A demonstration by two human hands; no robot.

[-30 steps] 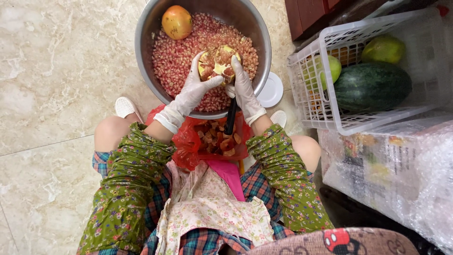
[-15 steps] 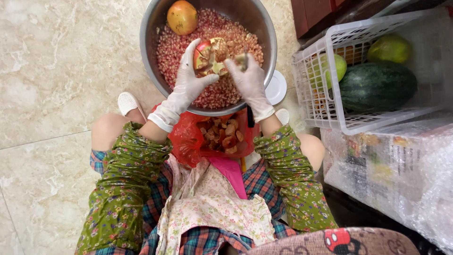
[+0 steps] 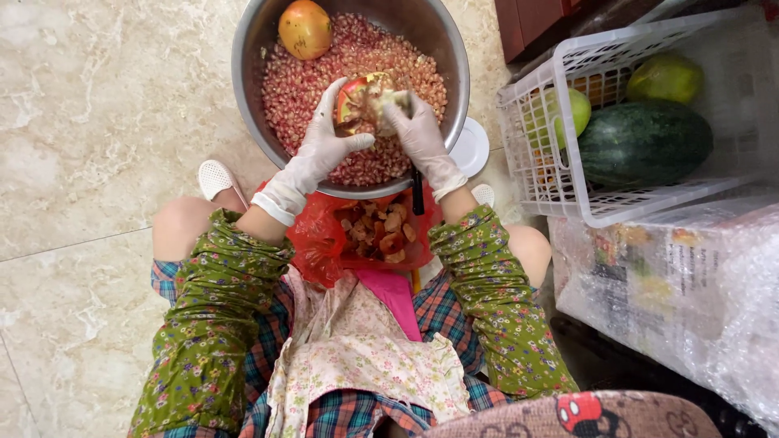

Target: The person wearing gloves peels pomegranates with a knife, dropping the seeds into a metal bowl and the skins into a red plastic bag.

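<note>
Both gloved hands hold a broken pomegranate piece (image 3: 367, 96) over a large steel bowl (image 3: 251, 57) filled with red seeds. My left hand (image 3: 324, 142) cups the piece from the left, its thumb under it. My right hand (image 3: 418, 134) grips it from the right, fingers curled over the pale pith. A whole pomegranate (image 3: 304, 28) rests on the seeds at the bowl's far side. A dark knife handle (image 3: 416, 199) pokes out below my right wrist.
A red plastic bag (image 3: 324, 239) of peel scraps lies between my knees. A white basket (image 3: 560, 186) at right holds a watermelon (image 3: 645, 142) and green fruits. A bubble-wrapped package (image 3: 673, 292) sits below it. A white lid (image 3: 471, 148) lies beside the bowl on the tiled floor.
The view has shifted slightly; both hands stay over the bowl, working the pomegranate piece, with the fingers turned a little more over it.
</note>
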